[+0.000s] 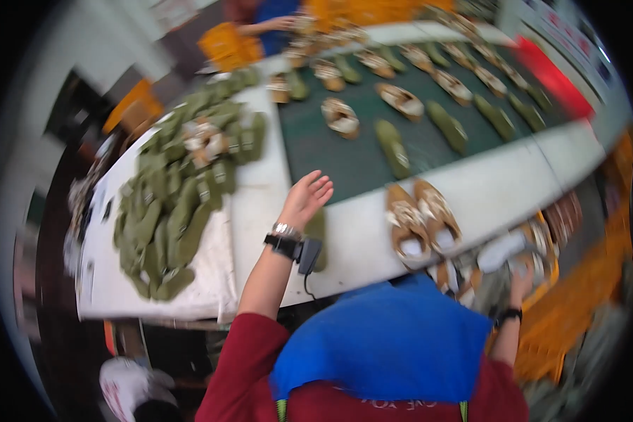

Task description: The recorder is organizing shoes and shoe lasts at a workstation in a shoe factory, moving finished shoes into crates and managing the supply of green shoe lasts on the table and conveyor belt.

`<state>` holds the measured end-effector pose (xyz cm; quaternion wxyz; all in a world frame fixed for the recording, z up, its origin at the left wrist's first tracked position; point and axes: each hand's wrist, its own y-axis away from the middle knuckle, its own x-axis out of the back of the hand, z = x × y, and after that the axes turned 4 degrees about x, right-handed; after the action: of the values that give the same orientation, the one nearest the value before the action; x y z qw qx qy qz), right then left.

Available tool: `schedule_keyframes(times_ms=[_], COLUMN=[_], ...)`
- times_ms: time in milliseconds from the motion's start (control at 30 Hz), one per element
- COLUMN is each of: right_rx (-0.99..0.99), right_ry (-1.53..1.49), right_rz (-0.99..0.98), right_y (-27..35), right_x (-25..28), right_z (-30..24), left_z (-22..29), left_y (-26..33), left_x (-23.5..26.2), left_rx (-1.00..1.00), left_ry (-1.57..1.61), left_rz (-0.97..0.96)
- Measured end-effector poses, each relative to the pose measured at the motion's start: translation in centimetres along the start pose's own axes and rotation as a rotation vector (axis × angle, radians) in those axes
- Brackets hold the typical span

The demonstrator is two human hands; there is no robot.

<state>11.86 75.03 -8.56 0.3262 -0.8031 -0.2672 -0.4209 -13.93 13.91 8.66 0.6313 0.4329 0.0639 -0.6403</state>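
My left hand [308, 200] is held over the near white table edge, fingers stretched out and nothing in them. Just beside and beneath it lies an olive-green insole [319, 238], partly covered by my wrist. A pair of tan lace-up shoes [420, 219] rests on the white strip to its right. Lower right, my right hand [522, 281] reaches into a crate of shoes and pale stuffing [501, 252]; its fingers are blurred, so what they touch is unclear.
Left on the table is a big heap of green insoles [179, 204] with a tan shoe piece [205, 141] on top. A dark green belt [352, 169] carries rows of shoes and insoles. Orange crates [577, 309] stand at right. Across the table is another person's hand [283, 24].
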Motion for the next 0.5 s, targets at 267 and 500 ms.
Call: schedule_keyframes(times_ms=[267, 500], right_rx=[-0.512, -0.407], right_ry=[0.064, -0.537], right_rz=[-0.573, -0.436], right_y=[11.9, 14.1], right_x=[-3.3, -0.8], right_z=[-7.0, -11.0], left_z=[-8.2, -9.3], left_y=[6.9, 7.1], left_x=[-10.1, -12.1], left_rx=[0.178, 0.154], left_ry=[-0.605, -0.717], left_rz=[-0.345, -0.412])
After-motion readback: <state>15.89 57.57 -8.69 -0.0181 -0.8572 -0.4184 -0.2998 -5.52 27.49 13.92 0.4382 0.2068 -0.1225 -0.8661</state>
